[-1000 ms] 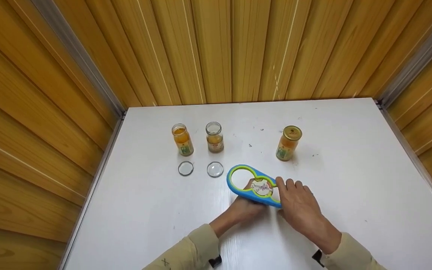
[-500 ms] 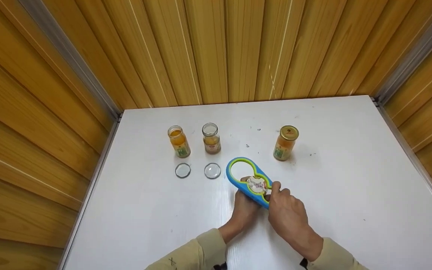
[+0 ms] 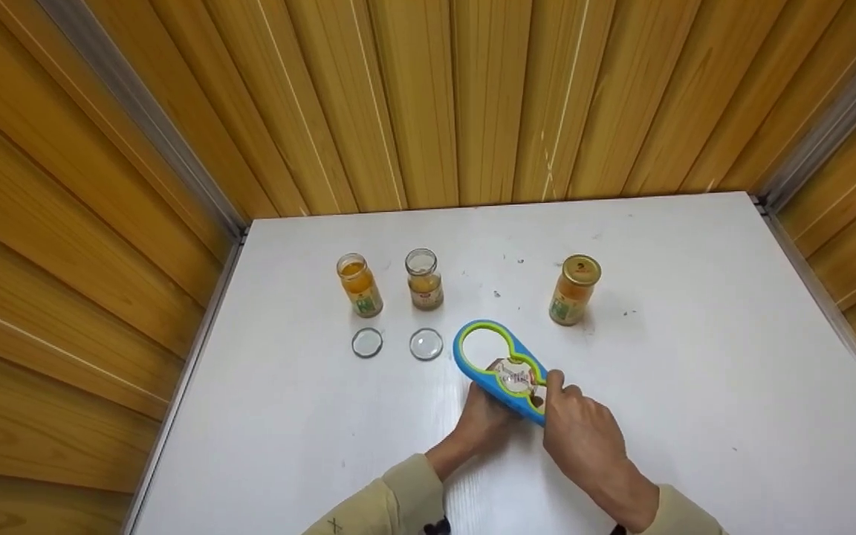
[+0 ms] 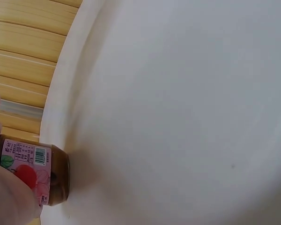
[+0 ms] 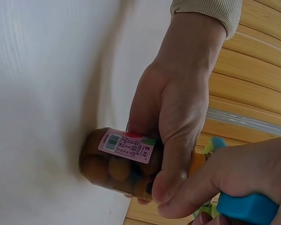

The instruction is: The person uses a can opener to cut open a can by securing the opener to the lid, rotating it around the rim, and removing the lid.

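Observation:
My left hand (image 3: pixel 484 422) grips a glass jar (image 5: pixel 117 161) with a pink label, round brown pieces showing inside. In the left wrist view this jar (image 4: pixel 60 176) stands on or just over the white table. A blue and green jar opener (image 3: pixel 465 364) lies across its top, the smaller ring around the printed lid (image 3: pixel 516 377). With curled fingers my right hand (image 3: pixel 584 438) holds the opener's handle end; in the right wrist view its blue handle (image 5: pixel 248 208) shows under that hand (image 5: pixel 248 173). In the head view the jar's body is hidden.
Two lidless jars, one with orange contents (image 3: pixel 360 286) and one paler (image 3: pixel 424 281), stand at the back left. Two loose lids, a left one (image 3: pixel 367 342) and a right one (image 3: pixel 426 344), lie before them. A gold-lidded jar (image 3: pixel 574 291) stands right on the white table (image 3: pixel 272 401).
The opener has turned clockwise as seen from above, its handle end swinging toward me. My right hand's fingers, more outstretched before, are now curled round the handle. My left hand keeps its grip.

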{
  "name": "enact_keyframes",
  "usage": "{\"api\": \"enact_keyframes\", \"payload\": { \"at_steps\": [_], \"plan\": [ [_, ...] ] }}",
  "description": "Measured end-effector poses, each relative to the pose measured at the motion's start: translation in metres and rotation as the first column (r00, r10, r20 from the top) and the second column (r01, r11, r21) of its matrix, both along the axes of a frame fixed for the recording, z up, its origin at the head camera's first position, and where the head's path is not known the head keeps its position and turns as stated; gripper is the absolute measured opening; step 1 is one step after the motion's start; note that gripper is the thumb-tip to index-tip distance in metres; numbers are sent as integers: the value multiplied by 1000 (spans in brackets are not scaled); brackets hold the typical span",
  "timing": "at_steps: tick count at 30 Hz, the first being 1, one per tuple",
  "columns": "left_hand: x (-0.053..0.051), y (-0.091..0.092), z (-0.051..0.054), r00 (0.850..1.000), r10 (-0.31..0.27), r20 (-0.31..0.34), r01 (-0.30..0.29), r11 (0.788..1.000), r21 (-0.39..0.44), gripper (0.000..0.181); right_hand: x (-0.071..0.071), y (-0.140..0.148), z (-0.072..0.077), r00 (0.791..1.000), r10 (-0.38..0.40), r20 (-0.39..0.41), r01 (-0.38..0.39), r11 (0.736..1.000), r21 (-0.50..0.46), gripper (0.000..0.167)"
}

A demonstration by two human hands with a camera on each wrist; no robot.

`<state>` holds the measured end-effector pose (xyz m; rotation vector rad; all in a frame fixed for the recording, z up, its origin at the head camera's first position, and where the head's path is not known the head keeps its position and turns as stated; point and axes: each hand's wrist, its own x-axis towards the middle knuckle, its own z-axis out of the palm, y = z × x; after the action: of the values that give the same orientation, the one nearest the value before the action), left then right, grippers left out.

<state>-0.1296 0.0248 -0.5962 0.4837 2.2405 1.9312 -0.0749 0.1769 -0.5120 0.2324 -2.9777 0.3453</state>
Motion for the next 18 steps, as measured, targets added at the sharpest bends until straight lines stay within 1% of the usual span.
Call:
{"api": "enact_keyframes", "payload": {
  "at_steps": [2,4,6,8,10,11,13,14,16,18],
  "plan": [
    [-1,-3,3,997,-65,35,67,997,-37,58,-2,7,0,999,37,3,-37,999,18,51],
    [-4,-7,6,988,-141,64,145,987,-74,62,-4,16,0,997,79,7,-80,996,43,52],
    [-8,-10,9,972,-224,67,231,967,-105,61,-7,25,1,992,126,19,-127,990,64,52],
    [-15,-12,11,951,-306,49,310,941,-138,60,-11,33,1,985,169,39,-171,982,76,51],
    [-21,-14,12,925,-378,30,377,912,-162,58,-16,40,1,976,208,58,-212,974,78,51],
    [-25,-14,12,910,-414,20,411,896,-169,58,-19,43,1,971,229,67,-234,969,75,51],
    [-32,-15,14,873,-488,12,483,861,-161,58,-25,49,1,959,274,74,-279,957,76,52],
    [-35,-16,15,857,-516,11,509,842,-179,57,-28,52,1,951,299,74,-304,950,75,53],
    [-42,-16,17,817,-577,22,569,798,-201,58,-34,57,1,932,353,76,-358,931,67,55],
    [-47,-17,20,779,-625,52,617,747,-247,58,-40,63,0,910,407,81,-411,910,56,55]
  ]
}}
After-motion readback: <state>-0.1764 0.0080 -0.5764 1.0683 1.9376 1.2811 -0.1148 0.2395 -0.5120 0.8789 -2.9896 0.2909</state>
